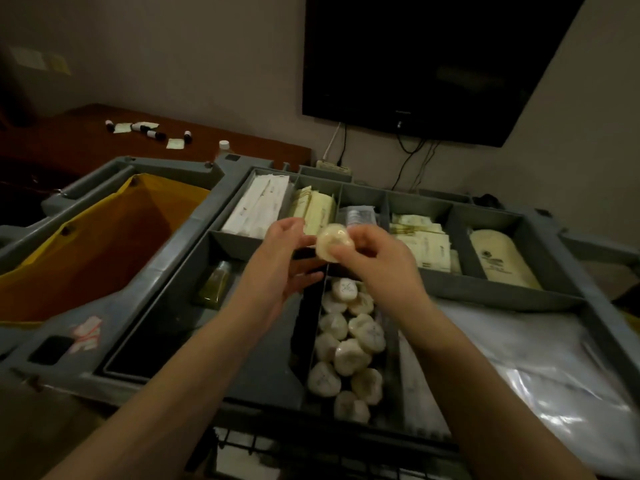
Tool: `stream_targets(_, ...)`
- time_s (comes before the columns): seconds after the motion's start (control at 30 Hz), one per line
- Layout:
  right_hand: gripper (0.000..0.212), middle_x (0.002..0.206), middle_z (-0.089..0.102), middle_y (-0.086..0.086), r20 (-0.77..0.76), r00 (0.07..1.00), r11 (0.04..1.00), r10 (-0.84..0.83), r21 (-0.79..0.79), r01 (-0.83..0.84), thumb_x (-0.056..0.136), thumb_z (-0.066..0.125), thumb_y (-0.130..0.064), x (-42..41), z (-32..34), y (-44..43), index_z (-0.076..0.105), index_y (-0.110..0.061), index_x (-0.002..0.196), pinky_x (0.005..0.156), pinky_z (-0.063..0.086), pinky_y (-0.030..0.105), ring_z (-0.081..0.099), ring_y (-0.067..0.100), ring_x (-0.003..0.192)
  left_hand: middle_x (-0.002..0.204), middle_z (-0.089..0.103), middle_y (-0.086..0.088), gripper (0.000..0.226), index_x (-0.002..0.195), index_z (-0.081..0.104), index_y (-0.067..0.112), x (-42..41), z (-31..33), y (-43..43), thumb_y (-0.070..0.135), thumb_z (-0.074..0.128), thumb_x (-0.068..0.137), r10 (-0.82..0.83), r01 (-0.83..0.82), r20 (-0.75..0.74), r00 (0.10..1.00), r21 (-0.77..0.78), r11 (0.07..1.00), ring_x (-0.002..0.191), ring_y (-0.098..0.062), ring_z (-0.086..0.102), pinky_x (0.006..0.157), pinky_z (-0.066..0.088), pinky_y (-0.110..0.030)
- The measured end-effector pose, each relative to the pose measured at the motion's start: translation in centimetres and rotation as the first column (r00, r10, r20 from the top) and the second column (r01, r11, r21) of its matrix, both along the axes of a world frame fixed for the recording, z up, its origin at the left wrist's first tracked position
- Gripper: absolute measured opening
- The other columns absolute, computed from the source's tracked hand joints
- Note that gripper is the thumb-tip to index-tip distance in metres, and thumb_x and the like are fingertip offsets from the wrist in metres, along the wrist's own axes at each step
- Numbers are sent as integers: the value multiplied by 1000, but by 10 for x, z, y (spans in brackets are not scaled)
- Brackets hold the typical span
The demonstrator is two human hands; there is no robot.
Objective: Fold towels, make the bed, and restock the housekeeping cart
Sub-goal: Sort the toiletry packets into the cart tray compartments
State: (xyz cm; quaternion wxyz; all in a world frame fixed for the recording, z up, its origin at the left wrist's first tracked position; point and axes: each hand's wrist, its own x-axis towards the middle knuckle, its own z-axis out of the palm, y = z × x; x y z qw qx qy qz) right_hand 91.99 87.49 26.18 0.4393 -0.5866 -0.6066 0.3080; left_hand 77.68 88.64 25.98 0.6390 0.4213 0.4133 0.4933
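The person stands at the housekeeping cart (221, 199) with both bare forearms reaching out over its grey divided tray. A round wrapped soap (332, 242) is held up between the hands, above the middle of the tray. The right hand (377, 261) pinches it, fingers curled round its right edge. The left hand (284, 251) meets the soap's left edge with its lower fingers loosely spread; from here I cannot tell whether it really grips or only touches.

Straight below the hands, towards 6 o'clock, a narrow compartment holds a heap of the same soaps (349, 344). At 9 o'clock from the heap a small bottle of yellow-green liquid (216, 280) lies in a wide, dark compartment.

Along the far row, from 11 o'clock to 2 o'clock, stand white packets (258, 206), cream packets (313, 209), flat sachets (422, 244) and a cream bag (502, 258), each in its own section. At 4 o'clock lie clear plastic sheets (536, 358).

At 9 o'clock the cart's yellow bag (104, 251) hangs open. Beyond it, at 10 o'clock, a brown desk (86, 147) carries a scatter of small bottles (152, 133) and sachets. A dark television (433, 64) hangs on the wall at 1 o'clock.
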Motion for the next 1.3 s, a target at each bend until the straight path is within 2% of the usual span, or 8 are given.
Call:
stream_targets(0.2, 23, 105, 67, -3, 546, 775, 906, 319, -416, -79, 92, 56, -38, 56, -39, -10, 66, -27, 109, 93, 47, 39, 59, 15, 102, 87, 63, -3, 22, 101, 59, 19, -5, -5, -50, 25, 37, 100, 247, -249, -75, 966, -6, 969, 76, -15, 63, 65, 49, -29)
stream_targets(0.3, 29, 119, 63, 0, 720, 640, 956, 268, -281, -84, 97, 45, -36, 54, -58, -12, 62, -29, 120, 100, 36, 38, 52, 20, 115, 84, 61, -3, 21, 98, 60, 17, 3, -10, -83, 23, 40, 100, 350, -353, -70, 934, -45, 934, 73, -15, 61, 65, 49, -29)
stream_targets(0.47, 38, 136, 52, -1, 593, 805, 999, -22, 38, -1, 100, 41, -33, 60, -56, -34, 47, -25, 136, 103, 29, 38, 43, 20, 126, 84, 59, -6, 22, 93, 59, 16, 23, -27, -145, 20, 39, 100, 474, -484, -102, 874, -102, 869, 73, -18, 57, 64, 46, -31)
stream_targets(0.8, 16, 83, 54, -16, 282, 940, 944, 190, 211, -255, 93, 54, -14, 102, -93, -221, 68, -19, 100, 68, 40, 12, 50, -4, 76, 73, 56, -7, 23, 85, 61, 12, 34, -80, -257, 12, 43, 99, 598, -645, -253, 761, -192, 740, 67, -17, 53, 62, 44, -28)
stream_targets(0.93, 24, 98, 67, -5, 486, 795, 929, 363, -256, -268, 97, 44, -23, 100, -157, -247, 64, -25, 109, 77, 50, 30, 61, 11, 89, 74, 56, -7, 22, 89, 62, 9, 22, -128, -288, 9, 42, 99, 558, -665, -381, 737, -260, 700, 67, -16, 54, 61, 44, -27)
stream_targets(1.07, 22, 109, 65, 13, 511, 571, 703, 643, -690, -174, 95, 39, -18, 106, -233, -255, 48, -16, 75, 78, 44, 26, 60, 25, 98, 70, 56, -6, 24, 83, 61, 12, 2, -175, -324, 7, 43, 97, 485, -672, -499, 718, -317, 669, 62, -15, 52, 56, 42, -24)
stream_targets(1.2, 23, 116, 58, 9, 390, 436, 484, 811, -866, -126, 96, 39, -24, 77, -274, -258, 58, -14, 102, 85, 42, 26, 56, 23, 105, 67, 54, -6, 25, 78, 59, 13, -36, -214, -365, 4, 43, 96, 479, -718, -551, 683, -388, 578, 57, -15, 50, 48, 38, -20)
stream_targets(1.3, 26, 97, 54, 9, 363, 347, 451, 864, -866, -216, 96, 38, -19, 19, -284, -247, 49, -21, 74, 78, 41, 27, 52, 19, 89, 66, 54, -6, 24, 79, 57, 13, -77, -233, -399, 4, 43, 96, 499, -770, -589, 636, -439, 463, 57, -14, 49, 43, 38, -14)
